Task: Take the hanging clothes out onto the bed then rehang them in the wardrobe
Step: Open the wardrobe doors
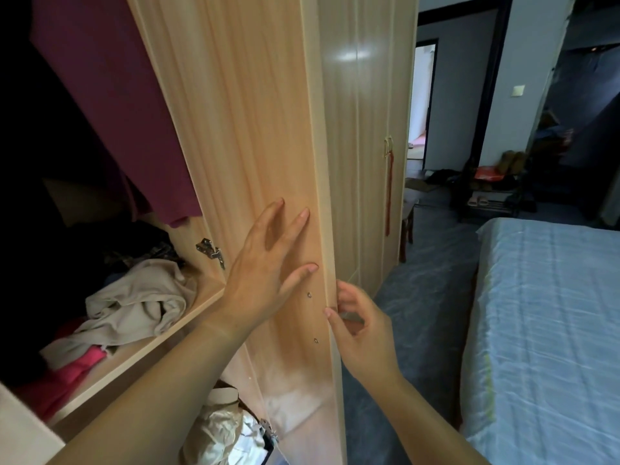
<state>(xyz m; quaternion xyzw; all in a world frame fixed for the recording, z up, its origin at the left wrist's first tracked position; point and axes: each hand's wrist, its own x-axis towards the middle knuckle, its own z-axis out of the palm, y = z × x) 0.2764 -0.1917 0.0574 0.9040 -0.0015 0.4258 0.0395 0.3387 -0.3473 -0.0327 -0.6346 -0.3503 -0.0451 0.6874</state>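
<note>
Bedroom, dim: pale-wood wardrobe with one door standing open, bed in a pale blue sheet at the right. Item: maroon garment, hanging long axis vertical inside the wardrobe above the shelf, up and to the left of both hands, past the door's hinged edge; rail out of view. Hands: left hand, the nearer, lies flat on the door's inner face, fingers straight and spread, holding nothing; right hand curls its fingers round the door's free edge.
</note>
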